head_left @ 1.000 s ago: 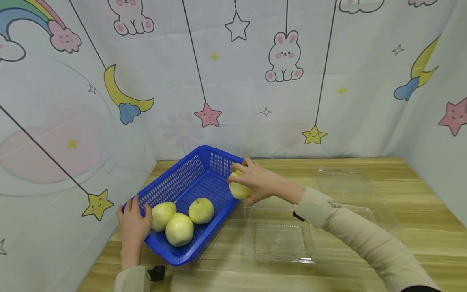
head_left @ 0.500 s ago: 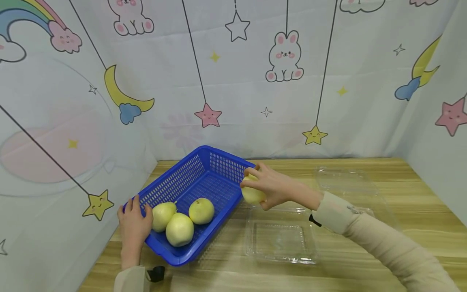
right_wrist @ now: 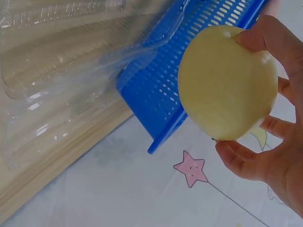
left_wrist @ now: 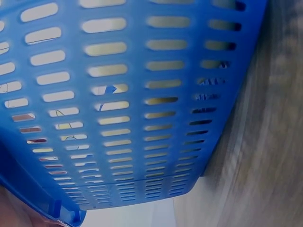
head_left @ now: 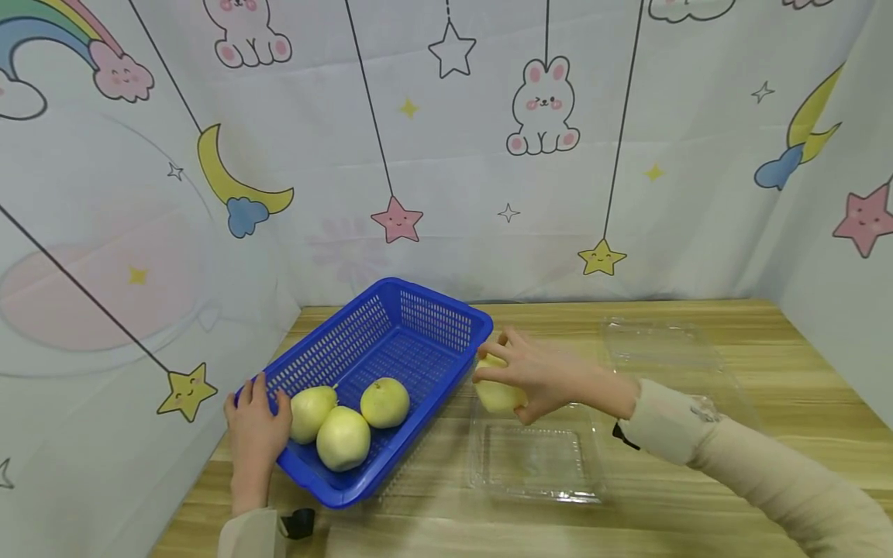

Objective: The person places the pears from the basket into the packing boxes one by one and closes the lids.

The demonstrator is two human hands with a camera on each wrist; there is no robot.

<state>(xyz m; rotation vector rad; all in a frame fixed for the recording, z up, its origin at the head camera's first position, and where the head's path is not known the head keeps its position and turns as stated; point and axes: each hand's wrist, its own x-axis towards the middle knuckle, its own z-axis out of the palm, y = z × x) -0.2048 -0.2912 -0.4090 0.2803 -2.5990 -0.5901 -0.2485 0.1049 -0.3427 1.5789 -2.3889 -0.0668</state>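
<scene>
My right hand (head_left: 540,380) grips a pale yellow pear (head_left: 499,387) in the air, over the back edge of a clear plastic clamshell box (head_left: 533,457). In the right wrist view the thumb and fingers curl round the pear (right_wrist: 227,82). At the left, my left hand (head_left: 256,422) holds the rim of a blue plastic basket (head_left: 418,353). Inside the basket's near end lie three more pears: one by the left wall (head_left: 312,413), one in front (head_left: 343,439), one to the right (head_left: 385,403). The left wrist view shows the basket's slotted side (left_wrist: 137,104) up close.
Behind the right forearm, the clear lid (head_left: 659,345) of a plastic container lies on the wooden table (head_left: 802,434). White cloth (head_left: 474,178) printed with stars and rabbits hangs behind the table and along both sides.
My right hand has carried the pear from the basket's right rim rightward and nearer, to above the clear box. The left hand, basket and other pears stay in place.
</scene>
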